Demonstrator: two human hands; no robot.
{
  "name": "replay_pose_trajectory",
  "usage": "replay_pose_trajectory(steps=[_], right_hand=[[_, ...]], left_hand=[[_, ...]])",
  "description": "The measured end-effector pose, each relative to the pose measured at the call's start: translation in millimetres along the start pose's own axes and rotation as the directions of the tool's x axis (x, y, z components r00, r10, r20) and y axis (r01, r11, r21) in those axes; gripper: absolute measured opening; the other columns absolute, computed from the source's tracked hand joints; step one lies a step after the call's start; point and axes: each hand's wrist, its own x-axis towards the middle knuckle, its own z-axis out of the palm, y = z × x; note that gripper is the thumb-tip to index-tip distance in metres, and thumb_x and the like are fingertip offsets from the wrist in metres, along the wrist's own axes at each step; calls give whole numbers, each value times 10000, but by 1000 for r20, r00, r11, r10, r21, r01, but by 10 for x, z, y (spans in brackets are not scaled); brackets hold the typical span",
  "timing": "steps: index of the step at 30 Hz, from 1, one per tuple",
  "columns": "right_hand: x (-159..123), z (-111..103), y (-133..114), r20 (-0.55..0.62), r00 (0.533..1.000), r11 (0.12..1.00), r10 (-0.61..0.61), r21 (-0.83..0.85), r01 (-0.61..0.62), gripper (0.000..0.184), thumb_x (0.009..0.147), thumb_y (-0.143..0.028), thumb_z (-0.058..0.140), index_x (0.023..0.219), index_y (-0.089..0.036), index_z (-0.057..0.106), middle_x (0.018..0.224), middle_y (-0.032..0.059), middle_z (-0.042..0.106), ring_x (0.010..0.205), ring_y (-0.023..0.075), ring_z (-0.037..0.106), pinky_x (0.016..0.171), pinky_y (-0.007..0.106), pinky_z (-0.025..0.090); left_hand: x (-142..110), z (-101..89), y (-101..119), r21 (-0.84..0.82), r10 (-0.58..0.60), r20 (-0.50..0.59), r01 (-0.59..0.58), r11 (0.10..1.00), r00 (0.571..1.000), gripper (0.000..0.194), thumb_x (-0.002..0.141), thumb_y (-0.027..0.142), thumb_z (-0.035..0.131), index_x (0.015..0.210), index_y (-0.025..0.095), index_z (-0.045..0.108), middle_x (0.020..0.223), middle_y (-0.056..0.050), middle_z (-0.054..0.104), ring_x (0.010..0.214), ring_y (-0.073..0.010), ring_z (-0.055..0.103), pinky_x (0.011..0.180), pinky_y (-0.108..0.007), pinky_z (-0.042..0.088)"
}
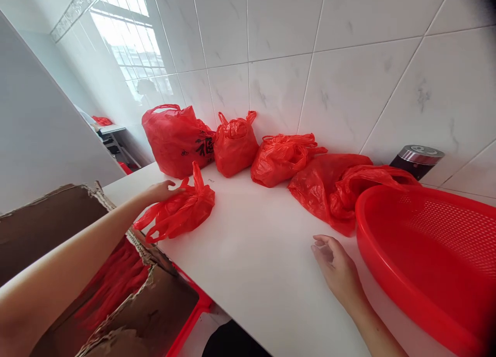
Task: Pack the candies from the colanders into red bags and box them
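Observation:
My left hand (160,192) is at the left side of a tied red plastic bag (186,207) on the white table (248,243). Its visible fingers are apart and reach the edge of the bag; the bag hides part of the hand. The bag's knotted top sticks up, and its loose handles lie toward the left. Over the table's right part, my right hand (336,269) is loosely curled, thumb and fingers apart, holding nothing. It is nearest to the large red plastic basket (387,253).
Along the tiled wall stand a big red bag (174,140) with black lettering, a knotted bag (235,145), and two slumped bags (282,160) (329,186). A dark cup (416,160) is behind the basket. Lower left, an open cardboard box (155,300) contains red bags.

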Motion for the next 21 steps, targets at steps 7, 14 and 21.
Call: replay_pose_trajectory(steps=[7, 14, 21], right_hand=[[6, 1, -16, 2, 1000, 1000, 14, -28, -14, 346, 843, -521, 484, 1062, -271, 580, 1072, 35, 625, 894, 194, 612, 731, 315, 510], [8, -2, -9, 13, 1000, 999, 24, -47, -24, 349, 839, -530, 487, 1064, -279, 580, 1074, 25, 627, 906, 192, 607, 751, 321, 506], [10, -1, -29, 10, 1000, 1000, 2, -30, -2, 341, 841, -522, 485, 1046, -266, 577, 1062, 31, 624, 924, 194, 600, 765, 323, 499]], left_hand=[[-92, -34, 4, 61, 39, -118, -31, 998, 992, 354, 812, 446, 512, 1009, 175, 627, 706, -2, 615, 794, -231, 583, 706, -292, 414], [-308, -13, 140, -15, 89, 10, -89, 996, 996, 490, 724, 538, 619, 1076, 198, 642, 906, -52, 693, 789, -236, 631, 678, -290, 447], [-518, 206, 275, -95, 108, 13, -106, 990, 994, 677, 791, 679, 492, 1304, 240, 524, 1199, -103, 659, 1018, -297, 626, 784, -329, 467]])
